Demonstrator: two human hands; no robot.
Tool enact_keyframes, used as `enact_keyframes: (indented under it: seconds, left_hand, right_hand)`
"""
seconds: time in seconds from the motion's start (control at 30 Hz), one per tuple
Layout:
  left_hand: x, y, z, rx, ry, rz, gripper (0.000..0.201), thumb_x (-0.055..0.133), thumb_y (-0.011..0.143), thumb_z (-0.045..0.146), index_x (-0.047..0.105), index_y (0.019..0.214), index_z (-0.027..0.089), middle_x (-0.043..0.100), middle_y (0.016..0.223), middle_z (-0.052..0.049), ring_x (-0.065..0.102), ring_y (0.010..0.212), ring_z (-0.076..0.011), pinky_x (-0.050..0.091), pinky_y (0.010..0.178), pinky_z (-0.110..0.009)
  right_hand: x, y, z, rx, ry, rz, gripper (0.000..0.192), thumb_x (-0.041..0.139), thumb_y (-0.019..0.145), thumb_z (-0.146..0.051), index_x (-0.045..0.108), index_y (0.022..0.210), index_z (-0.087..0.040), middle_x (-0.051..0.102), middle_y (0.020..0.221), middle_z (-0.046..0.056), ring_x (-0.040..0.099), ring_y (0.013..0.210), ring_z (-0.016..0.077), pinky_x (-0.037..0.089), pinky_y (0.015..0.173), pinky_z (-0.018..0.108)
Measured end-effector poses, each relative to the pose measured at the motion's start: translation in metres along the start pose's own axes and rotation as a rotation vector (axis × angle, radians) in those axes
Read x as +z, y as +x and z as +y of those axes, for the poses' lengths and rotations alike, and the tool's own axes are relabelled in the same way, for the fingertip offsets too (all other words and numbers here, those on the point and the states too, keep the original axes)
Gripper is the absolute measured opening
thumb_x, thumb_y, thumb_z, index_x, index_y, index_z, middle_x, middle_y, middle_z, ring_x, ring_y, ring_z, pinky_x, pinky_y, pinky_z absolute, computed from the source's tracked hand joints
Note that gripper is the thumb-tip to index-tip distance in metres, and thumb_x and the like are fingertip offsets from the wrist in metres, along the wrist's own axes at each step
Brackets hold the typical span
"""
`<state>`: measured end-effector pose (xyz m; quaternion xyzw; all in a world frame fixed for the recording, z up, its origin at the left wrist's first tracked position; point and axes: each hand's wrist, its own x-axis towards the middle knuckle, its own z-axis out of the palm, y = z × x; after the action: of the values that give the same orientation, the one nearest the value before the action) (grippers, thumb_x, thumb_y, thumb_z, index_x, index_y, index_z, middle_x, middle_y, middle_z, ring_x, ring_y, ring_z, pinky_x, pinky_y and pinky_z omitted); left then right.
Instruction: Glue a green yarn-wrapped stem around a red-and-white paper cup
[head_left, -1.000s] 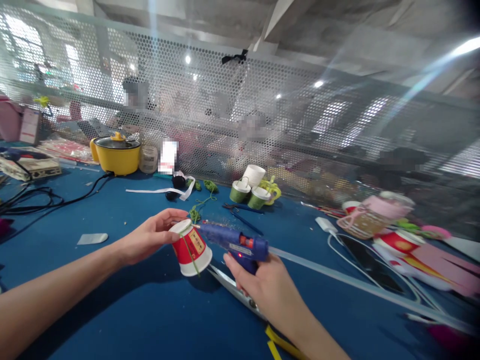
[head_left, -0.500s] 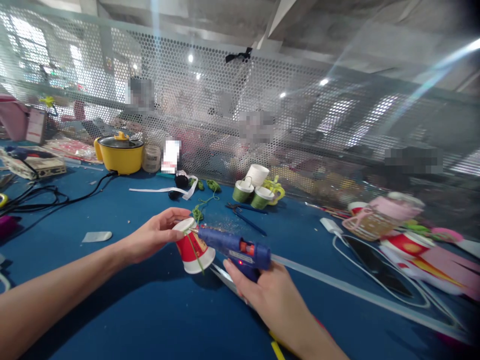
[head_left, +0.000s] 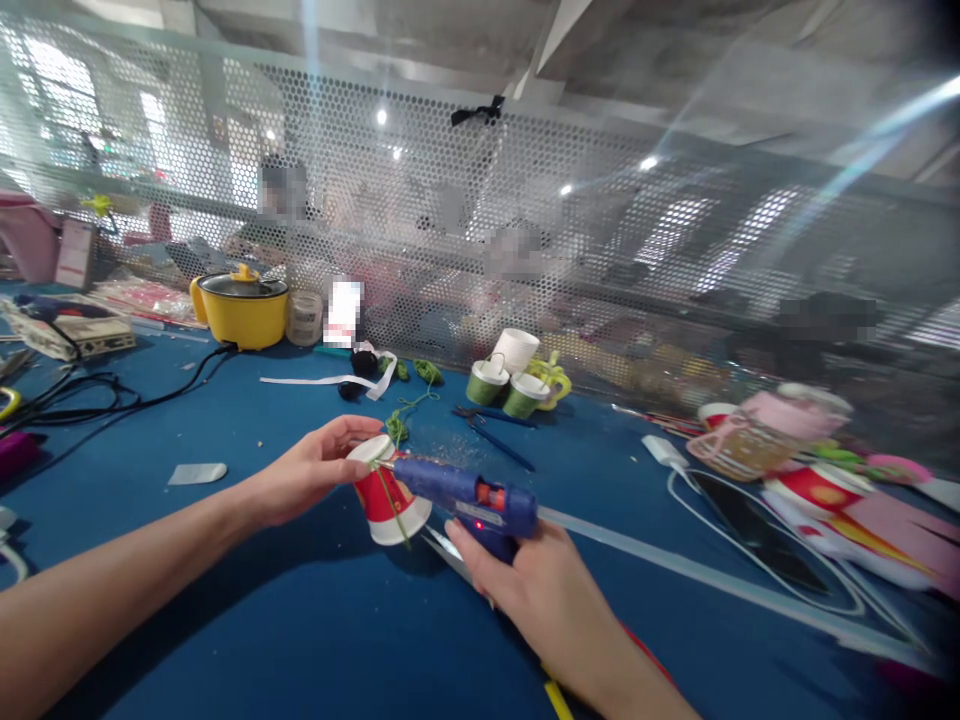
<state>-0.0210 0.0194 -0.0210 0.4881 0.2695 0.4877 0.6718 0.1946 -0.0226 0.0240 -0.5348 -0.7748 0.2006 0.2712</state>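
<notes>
My left hand (head_left: 322, 462) grips a red and white paper cup (head_left: 381, 500) near its narrow white end, which faces up. The cup leans slightly, with its wide rim low. Green yarn (head_left: 397, 427) runs down the cup's side and trails back across the table to a small bundle. In my right hand (head_left: 525, 580) is a blue hot glue gun (head_left: 457, 492) with a red light on. Its nozzle points left and meets the cup near the upper edge, by the yarn. A clear glue stick (head_left: 600, 535) appears to extend from the gun's back. Partly hidden under my right hand lies a shiny blade-like tool (head_left: 448, 548).
Pliers (head_left: 495, 440) and green-wrapped cups (head_left: 487, 382) sit behind the glue gun. A yellow electric pot (head_left: 244, 310) and a jar (head_left: 304, 318) stand at the back left. To the right are a phone (head_left: 757, 530), white cables and a pink-lidded jug (head_left: 757, 430). A perforated screen (head_left: 420, 230) borders the table.
The glue gun has shifted very slightly to the left at the cup. Both hands keep their hold, and the rest looks nearly the same.
</notes>
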Motion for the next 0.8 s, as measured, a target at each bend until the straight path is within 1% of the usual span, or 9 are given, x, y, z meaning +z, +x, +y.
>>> enact_keyframes:
  seconds: [0.17,0.33,0.47,0.53,0.63,0.8]
  left_hand:
    - [-0.0029,0.0013,-0.0025,0.015,-0.018,-0.038,0.042,0.066,0.064,0.018,0.05,0.104,0.018,0.052,0.107,-0.007,0.05,0.096,-0.0205,0.034,0.086,-0.036]
    - [-0.004,0.0012,-0.0041,0.013,-0.026,-0.045,0.041,0.065,0.065,0.017,0.051,0.104,0.019,0.053,0.107,-0.007,0.05,0.097,-0.0207,0.034,0.087,-0.036]
    - [-0.0039,0.0005,-0.0039,0.01,-0.035,-0.051,0.041,0.065,0.065,0.017,0.051,0.104,0.019,0.054,0.107,-0.008,0.05,0.098,-0.0213,0.033,0.088,-0.037]
    - [-0.0037,0.0001,-0.0034,0.01,-0.037,-0.054,0.041,0.065,0.065,0.018,0.051,0.104,0.019,0.054,0.108,-0.008,0.05,0.099,-0.0217,0.033,0.088,-0.037]
    - [-0.003,-0.0003,-0.0024,0.01,-0.034,-0.056,0.042,0.065,0.065,0.019,0.051,0.105,0.019,0.054,0.109,-0.009,0.05,0.1,-0.0224,0.032,0.089,-0.038]
    - [-0.0022,0.0001,-0.0025,0.01,-0.018,-0.045,0.042,0.065,0.065,0.019,0.051,0.104,0.019,0.053,0.109,-0.008,0.049,0.1,-0.0223,0.032,0.089,-0.038]
  right_hand:
    - [-0.0024,0.0026,0.0011,0.103,0.141,-0.041,0.023,0.051,0.074,-0.039,0.056,0.065,-0.018,0.051,0.039,-0.003,0.05,0.035,0.0126,0.041,0.035,0.022]
    - [-0.0049,0.0024,-0.0033,0.08,0.14,0.016,0.024,0.052,0.073,-0.036,0.051,0.057,-0.018,0.05,0.04,-0.003,0.048,0.035,0.0113,0.042,0.038,0.022]
    - [-0.0053,0.0029,-0.0047,0.074,0.145,0.042,0.021,0.05,0.075,-0.034,0.054,0.062,-0.018,0.048,0.038,-0.004,0.045,0.032,0.0107,0.042,0.036,0.022]
    - [-0.0053,0.004,-0.0034,0.075,0.153,0.034,0.021,0.05,0.075,-0.035,0.055,0.064,-0.018,0.047,0.037,-0.005,0.045,0.031,0.0106,0.041,0.035,0.021]
    - [-0.0053,0.006,-0.0008,0.078,0.158,-0.005,0.022,0.051,0.073,-0.037,0.055,0.063,-0.018,0.046,0.036,-0.005,0.044,0.03,0.0104,0.04,0.033,0.021]
    - [-0.0048,0.0077,0.0012,0.111,0.165,-0.001,0.024,0.051,0.073,-0.039,0.054,0.061,-0.018,0.046,0.035,-0.005,0.045,0.03,0.0105,0.041,0.034,0.021]
